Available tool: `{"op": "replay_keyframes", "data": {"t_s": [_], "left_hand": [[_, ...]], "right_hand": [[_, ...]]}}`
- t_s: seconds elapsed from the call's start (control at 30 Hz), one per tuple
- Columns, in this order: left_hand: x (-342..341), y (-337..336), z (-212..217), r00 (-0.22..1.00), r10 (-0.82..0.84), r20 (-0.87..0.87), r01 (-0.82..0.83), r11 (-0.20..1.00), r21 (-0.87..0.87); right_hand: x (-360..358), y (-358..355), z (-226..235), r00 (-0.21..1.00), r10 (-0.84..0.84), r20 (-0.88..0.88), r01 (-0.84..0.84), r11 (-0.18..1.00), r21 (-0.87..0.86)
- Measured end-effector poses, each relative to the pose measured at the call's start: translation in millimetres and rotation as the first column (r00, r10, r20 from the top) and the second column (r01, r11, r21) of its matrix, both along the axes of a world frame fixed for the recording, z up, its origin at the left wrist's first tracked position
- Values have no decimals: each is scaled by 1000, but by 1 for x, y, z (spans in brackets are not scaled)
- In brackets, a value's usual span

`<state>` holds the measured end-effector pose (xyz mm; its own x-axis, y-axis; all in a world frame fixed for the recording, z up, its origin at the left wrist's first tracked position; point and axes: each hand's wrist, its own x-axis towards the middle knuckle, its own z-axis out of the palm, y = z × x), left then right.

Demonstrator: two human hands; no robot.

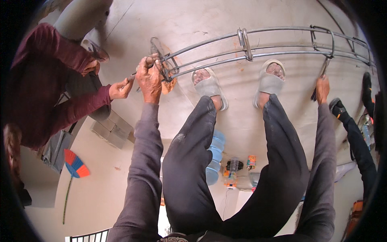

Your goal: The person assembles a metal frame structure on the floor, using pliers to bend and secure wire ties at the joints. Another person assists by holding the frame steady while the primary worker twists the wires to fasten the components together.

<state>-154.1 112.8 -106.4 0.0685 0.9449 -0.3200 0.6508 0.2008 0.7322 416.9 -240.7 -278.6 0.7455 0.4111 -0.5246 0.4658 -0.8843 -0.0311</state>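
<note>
Across the concrete floor (193, 24) lies a long cage of steel rods (282, 40), bound by rings and bent by the lens into an arc that runs from our left hand to well past our right. We sit with both legs in dark trousers (225, 161) stretched toward it, our feet in pale slippers (242, 82) just beneath the rods. To our left crouches another person in a maroon sleeve (52, 101), whose hand (120, 88) holds a thin tool just beside our own. Our left hand (148, 78) is clenched around the end of the cage, fingers wrapped over the rods at the last ring (163, 64). Our right hand (322, 88) is closed on a dark hooked tool (320, 78) whose tip reaches up to the rods near a rectangular stirrup (322, 40). Lower down we see a blue water bottle (213, 157), a small can (251, 162) and a striped hand fan (74, 165).
</note>
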Motion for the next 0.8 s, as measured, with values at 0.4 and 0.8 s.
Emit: {"op": "replay_keyframes", "data": {"t_s": [0.4,0.8], "left_hand": [[-11,-7,-3,947,-73,-312,125,981,150],[-11,-14,0,965,13,-263,35,983,180]], "right_hand": [[-120,182,334,286,-139,-948,398,917,-14],[-236,472,297,-67,984,165,-941,-117,317]]}}
